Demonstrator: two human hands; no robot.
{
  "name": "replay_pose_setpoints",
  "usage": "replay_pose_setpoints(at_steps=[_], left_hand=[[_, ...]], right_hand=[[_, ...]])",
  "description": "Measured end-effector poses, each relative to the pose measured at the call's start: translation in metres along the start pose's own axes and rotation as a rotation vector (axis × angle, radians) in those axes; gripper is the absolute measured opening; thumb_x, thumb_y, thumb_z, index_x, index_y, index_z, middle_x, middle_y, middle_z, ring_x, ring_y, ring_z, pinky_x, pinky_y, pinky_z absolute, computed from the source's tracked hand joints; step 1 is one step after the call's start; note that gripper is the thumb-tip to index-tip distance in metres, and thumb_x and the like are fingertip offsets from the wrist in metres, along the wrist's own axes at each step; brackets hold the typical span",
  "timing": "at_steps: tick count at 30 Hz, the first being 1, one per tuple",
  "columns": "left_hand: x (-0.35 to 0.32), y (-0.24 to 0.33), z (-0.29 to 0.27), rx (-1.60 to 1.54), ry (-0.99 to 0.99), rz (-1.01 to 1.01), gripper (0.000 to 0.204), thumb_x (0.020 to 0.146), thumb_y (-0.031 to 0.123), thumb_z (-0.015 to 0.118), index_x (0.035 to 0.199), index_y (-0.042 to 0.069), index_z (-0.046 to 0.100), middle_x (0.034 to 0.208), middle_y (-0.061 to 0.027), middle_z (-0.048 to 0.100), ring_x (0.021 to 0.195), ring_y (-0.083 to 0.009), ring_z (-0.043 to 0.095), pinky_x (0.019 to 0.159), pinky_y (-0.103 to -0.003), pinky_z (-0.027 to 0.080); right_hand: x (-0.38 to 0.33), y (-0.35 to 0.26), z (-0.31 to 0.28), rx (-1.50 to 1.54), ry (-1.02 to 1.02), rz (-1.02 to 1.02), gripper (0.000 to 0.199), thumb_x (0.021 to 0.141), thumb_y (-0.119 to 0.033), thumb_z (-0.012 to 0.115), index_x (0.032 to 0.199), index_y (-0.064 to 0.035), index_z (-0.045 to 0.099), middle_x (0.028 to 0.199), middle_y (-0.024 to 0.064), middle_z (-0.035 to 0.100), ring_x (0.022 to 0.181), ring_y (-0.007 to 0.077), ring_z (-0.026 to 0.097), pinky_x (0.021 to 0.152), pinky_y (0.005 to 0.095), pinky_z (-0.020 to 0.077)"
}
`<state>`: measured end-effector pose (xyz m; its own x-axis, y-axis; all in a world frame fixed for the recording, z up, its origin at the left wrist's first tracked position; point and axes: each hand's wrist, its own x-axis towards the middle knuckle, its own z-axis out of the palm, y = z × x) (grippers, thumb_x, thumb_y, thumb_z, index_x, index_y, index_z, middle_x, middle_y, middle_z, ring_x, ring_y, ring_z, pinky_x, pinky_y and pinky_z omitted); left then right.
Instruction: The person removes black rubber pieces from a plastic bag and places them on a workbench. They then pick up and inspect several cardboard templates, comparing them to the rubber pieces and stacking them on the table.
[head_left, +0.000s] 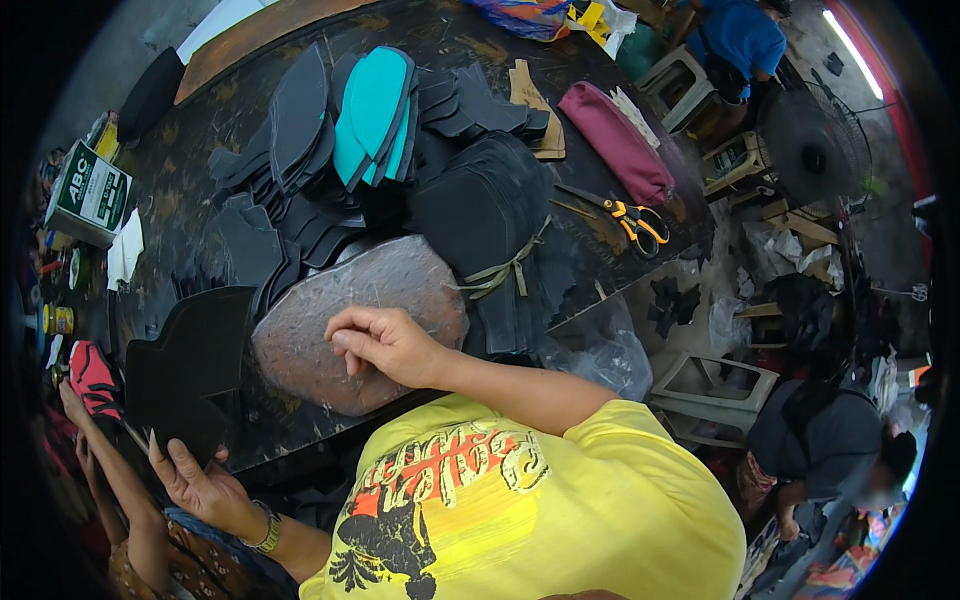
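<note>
Left hand (205, 480) pinches flat black foam cut-out sheet (190, 365) upright at dark workbench (200, 120) near edge. Right hand (385, 342), fingers curled and empty, rests on grey mottled shield-shaped pad (345, 320). Step looks like laying sheet on pad; needs outline alignment.

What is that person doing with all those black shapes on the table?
A person in a yellow shirt stands at a dark worktable. Their right hand rests, fingers curled, on a grey rounded slab. Their left hand holds a black cut-out piece at the table's edge. Behind lie stacks of black cut pieces, some teal pieces, orange-handled scissors and a maroon roll. Other people sit nearby.
</note>
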<state>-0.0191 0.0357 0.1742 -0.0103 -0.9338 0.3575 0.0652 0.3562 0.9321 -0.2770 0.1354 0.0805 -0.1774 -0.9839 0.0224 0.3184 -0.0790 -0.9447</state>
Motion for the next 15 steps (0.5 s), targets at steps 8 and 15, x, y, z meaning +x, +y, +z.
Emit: replay_pose_setpoints(at_steps=[8, 15], left_hand=[[-0.032, -0.021, 0.049, 0.138, -0.359, -0.318, 0.032, 0.104, 0.009, 0.051, 0.135, 0.001, 0.054, 0.103, -0.0046, 0.064, 0.073, -0.0070, 0.060, 0.059, -0.021, 0.054], [-0.046, -0.049, 0.080, 0.575, -0.536, 0.040, 0.031, 0.095, 0.003, 0.059, 0.125, -0.003, 0.062, 0.115, -0.0171, 0.068, 0.104, -0.0299, 0.066, 0.092, -0.037, 0.049]], right_hand=[[-0.045, -0.075, -0.004, -0.657, -0.510, -0.127, 0.023, 0.096, -0.020, 0.062, 0.108, 0.0000, 0.062, 0.100, 0.0183, 0.063, 0.097, 0.0382, 0.062, 0.083, 0.0439, 0.0501], [-0.052, -0.191, -0.118, -0.628, -0.102, -0.211, 0.021, 0.095, -0.015, 0.066, 0.108, 0.0017, 0.067, 0.093, 0.0125, 0.070, 0.080, 0.0223, 0.069, 0.071, 0.0321, 0.0540]])
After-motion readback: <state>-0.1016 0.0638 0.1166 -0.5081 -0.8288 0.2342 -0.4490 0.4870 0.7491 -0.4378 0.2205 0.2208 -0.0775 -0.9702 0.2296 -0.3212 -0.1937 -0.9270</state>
